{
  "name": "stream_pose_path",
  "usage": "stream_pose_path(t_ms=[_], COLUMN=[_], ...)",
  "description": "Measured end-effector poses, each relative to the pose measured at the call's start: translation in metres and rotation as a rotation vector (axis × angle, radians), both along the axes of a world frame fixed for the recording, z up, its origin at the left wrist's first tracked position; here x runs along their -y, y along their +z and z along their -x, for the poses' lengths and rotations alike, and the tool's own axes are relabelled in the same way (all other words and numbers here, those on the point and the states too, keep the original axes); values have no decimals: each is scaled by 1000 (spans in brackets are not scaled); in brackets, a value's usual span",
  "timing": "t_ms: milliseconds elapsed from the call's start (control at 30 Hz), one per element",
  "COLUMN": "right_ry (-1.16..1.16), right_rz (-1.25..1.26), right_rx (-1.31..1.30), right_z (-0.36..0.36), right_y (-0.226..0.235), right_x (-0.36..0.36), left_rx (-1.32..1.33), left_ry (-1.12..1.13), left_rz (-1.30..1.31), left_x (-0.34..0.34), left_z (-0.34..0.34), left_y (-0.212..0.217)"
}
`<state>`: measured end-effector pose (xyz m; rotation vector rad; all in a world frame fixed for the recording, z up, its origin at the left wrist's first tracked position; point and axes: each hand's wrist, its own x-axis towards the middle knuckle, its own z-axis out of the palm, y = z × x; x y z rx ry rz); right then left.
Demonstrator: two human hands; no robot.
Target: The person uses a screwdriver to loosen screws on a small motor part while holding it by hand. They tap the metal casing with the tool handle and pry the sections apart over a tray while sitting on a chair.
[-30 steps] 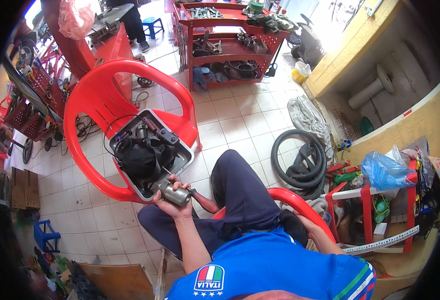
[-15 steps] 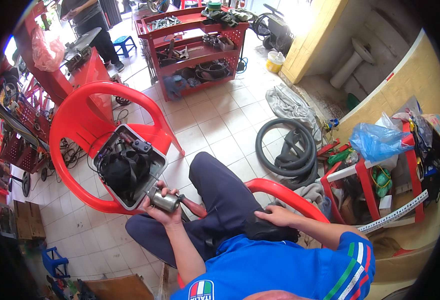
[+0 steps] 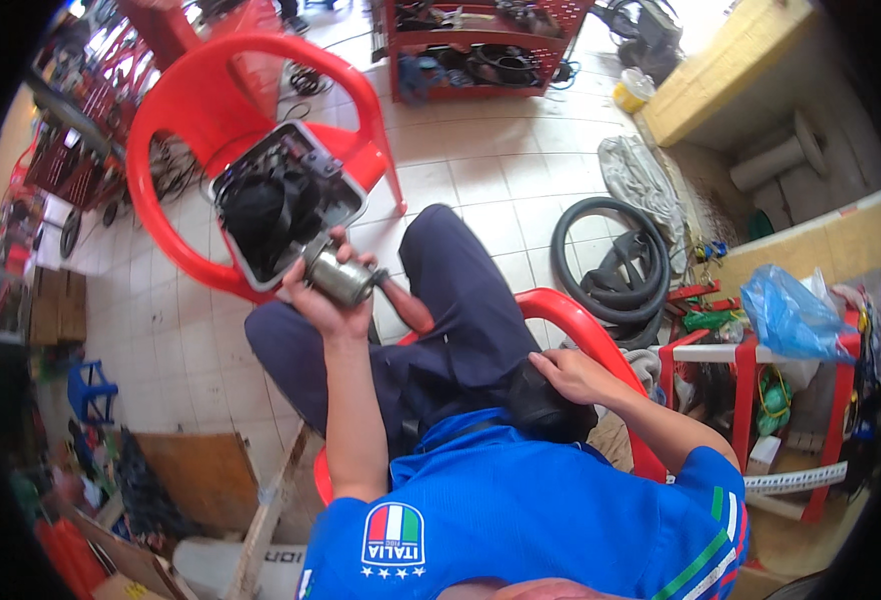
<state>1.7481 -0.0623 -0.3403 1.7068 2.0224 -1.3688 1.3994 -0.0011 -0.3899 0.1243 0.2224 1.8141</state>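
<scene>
My left hand (image 3: 323, 303) is closed around a silver-grey metal cylinder (image 3: 344, 281), which looks like a small motor, held above my left thigh. Past its end is a reddish-brown handle (image 3: 408, 307); I cannot make out what it belongs to. Close beyond this hand, a grey tray (image 3: 353, 207) rests on a red plastic chair (image 3: 151, 165). A black cloth or bag-like bundle (image 3: 264, 215) and dark metal parts lie in the tray. My right hand (image 3: 573, 374) rests at my right hip with its fingers curled over a black pouch (image 3: 543, 408), whose opening is hidden.
I sit in another red chair (image 3: 581, 322). Coiled black tubes (image 3: 566, 255) and grey cloth (image 3: 644, 180) lie on the tiled floor to the right. A red tool cart (image 3: 471, 90) stands ahead, a rack with a blue plastic bag (image 3: 791, 310) at far right, and a blue stool (image 3: 91, 390) at left.
The view has tilted downward, so chair, tray and cart appear higher. My left hand still grips the cylinder, which looks slightly turned. My right hand remains on the pouch.
</scene>
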Motion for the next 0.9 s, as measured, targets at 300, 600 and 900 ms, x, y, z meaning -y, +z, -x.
stream_pose_path(t_ms=[300, 600, 900], right_ry=[578, 174, -210], right_rz=[-98, -460, 236], right_rx=[288, -537, -1176], right_z=[10, 71, 108], right_y=[-3, 23, 25], right_x=[-34, -35, -31], left_rx=[47, 2, -84], left_ry=[-16, 29, 69], left_rz=[-86, -138, -161], left_x=[26, 52, 45], left_z=[-27, -56, -67], left_y=[34, 61, 95])
